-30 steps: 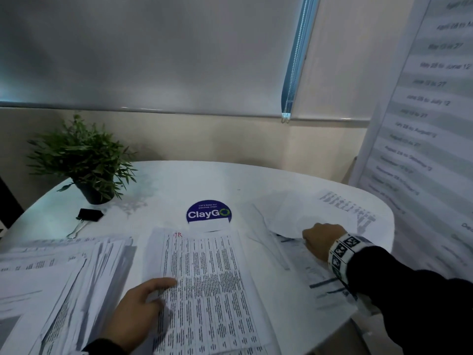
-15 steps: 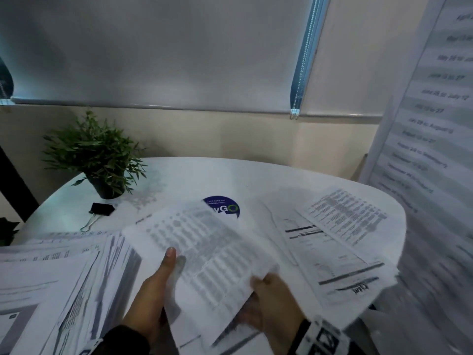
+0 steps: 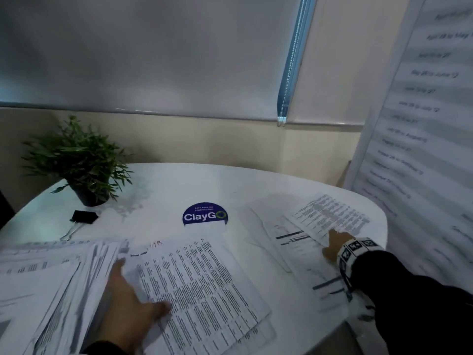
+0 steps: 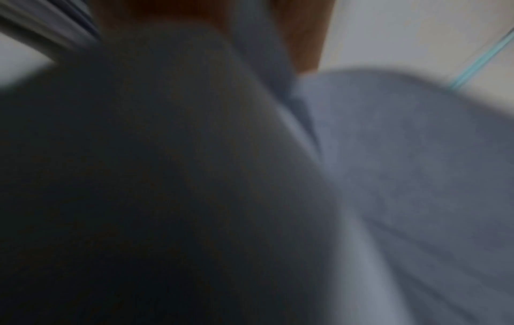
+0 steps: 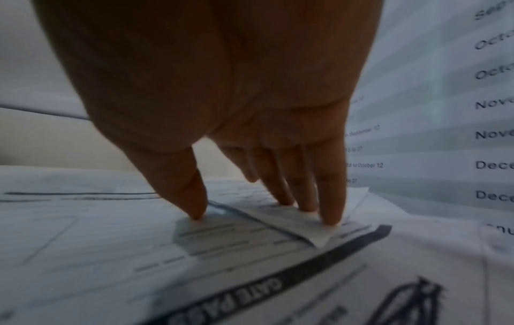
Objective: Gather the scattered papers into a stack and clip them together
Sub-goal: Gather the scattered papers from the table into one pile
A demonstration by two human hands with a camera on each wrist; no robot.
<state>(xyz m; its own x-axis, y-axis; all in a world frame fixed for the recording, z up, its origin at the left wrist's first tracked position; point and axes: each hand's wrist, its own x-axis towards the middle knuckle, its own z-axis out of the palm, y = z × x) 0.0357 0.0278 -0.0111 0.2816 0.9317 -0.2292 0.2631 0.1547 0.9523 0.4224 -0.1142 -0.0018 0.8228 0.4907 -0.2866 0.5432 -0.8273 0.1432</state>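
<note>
step: gathering, not clipping yet. My left hand (image 3: 128, 301) lay flat, fingers straight, pressing the printed stack (image 3: 202, 290) in front of me on the white table (image 3: 179, 185).
right hand: my right hand (image 3: 335, 243) was out at the table's right side, fingers (image 5: 331, 198) extended and close together, tips pressing down on the corner of a loose table-print sheet (image 3: 330, 213); thumb (image 5: 189, 193) down on the sheet under it. Pressing, not pinching, as far as I could tell.
papers: 3 groups. Stack under my left hand, a fanned pile (image 3: 51, 272) at far left, loose sheets (image 3: 302, 242) under my right hand, incl. a form marked GATE PASS (image 5: 230, 301).
clip: black binder clip (image 3: 83, 217) untouched, just beside the potted plant (image 3: 82, 160), well apart from both hands.
next (judgement): drag or lift the right-side sheets onto the middle stack, then merge the left pile, square the edges, fetch the clip.
risk (judgement): thin sheets near the table edge could slip off.
hidden: left wrist view was blur only, no usable detail. Sheet count in each group unreadable. Right sleeve (image 3: 422, 303) covered part of the loose sheets.
</note>
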